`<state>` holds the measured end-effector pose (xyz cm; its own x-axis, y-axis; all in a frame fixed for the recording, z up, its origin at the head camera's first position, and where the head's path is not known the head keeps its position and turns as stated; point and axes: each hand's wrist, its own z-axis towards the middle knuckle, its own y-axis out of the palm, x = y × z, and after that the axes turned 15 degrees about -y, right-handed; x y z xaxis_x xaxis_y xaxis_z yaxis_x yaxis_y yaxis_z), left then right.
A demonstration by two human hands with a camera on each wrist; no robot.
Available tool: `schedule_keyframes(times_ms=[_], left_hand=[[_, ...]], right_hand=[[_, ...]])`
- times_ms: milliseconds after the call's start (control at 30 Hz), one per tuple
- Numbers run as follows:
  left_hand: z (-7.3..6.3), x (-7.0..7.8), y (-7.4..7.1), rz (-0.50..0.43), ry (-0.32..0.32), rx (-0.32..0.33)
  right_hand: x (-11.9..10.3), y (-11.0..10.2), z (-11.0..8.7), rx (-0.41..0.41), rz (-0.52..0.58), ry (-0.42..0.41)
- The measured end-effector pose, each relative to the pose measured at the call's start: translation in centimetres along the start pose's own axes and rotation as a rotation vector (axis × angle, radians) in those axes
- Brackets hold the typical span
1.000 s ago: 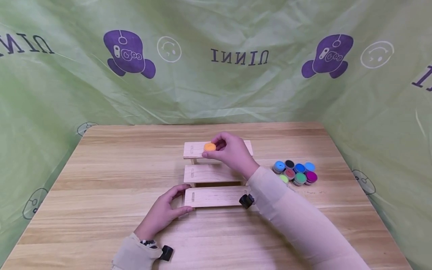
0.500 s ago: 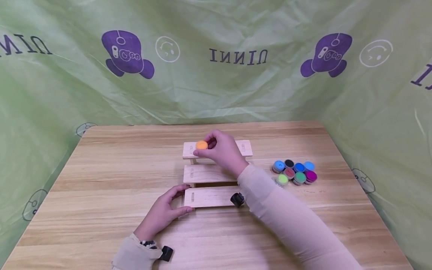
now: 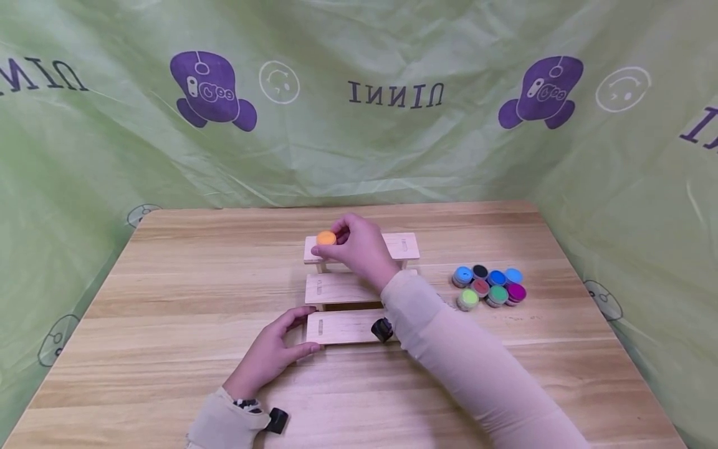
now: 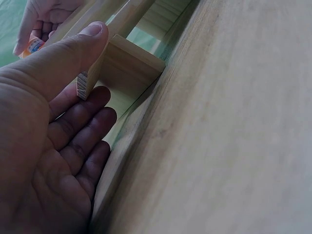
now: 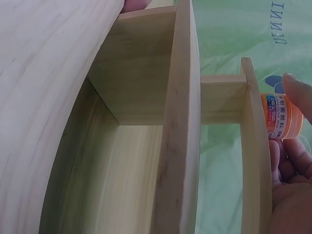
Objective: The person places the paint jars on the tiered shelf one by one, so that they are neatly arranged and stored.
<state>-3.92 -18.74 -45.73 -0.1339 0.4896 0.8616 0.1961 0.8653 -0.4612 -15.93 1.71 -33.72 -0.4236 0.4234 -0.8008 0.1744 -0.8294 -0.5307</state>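
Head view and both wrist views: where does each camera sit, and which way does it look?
Head: on the head, facing forward and down at the pale wooden three-step stand; left grip, right grip and beige sleeves show.
Left wrist: on that wrist, facing past the left grip to the stand; right grip beyond.
Right wrist: on that wrist, facing across the stand; mostly the right grip shows.
Both wrist views share the cylindrical orange jar.

High head view, wide, facing forward and down over the desk to green curtain, left wrist view tilted, close past left fingers to the wooden rack, right wrist view sideways, close along its boards, orange jar in all three
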Motion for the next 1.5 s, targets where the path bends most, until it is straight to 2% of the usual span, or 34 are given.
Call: schedule_keyframes(times_ms=[600,1167,1367,1500], left_hand=[[0.0,-0.1,0.0,0.005,-0.012,0.006],[0.0,-0.2,-0.1,0.018,-0.001,0.004],[0.0,-0.1,-0.1,0.015,0.002,0.004],[0.0,-0.1,-0.1,0.014,0.011,0.001]], right_hand=[[-0.4,1.4,0.4,0.017,-0.037,-0.025],[-0.3,1.6,0.0,0.044,-0.074,-0.084],[-0.2,1.5,-0.7,0.069,-0.038,-0.106],[-0.2,1.2,-1.2,0.08,-0.004,-0.077]])
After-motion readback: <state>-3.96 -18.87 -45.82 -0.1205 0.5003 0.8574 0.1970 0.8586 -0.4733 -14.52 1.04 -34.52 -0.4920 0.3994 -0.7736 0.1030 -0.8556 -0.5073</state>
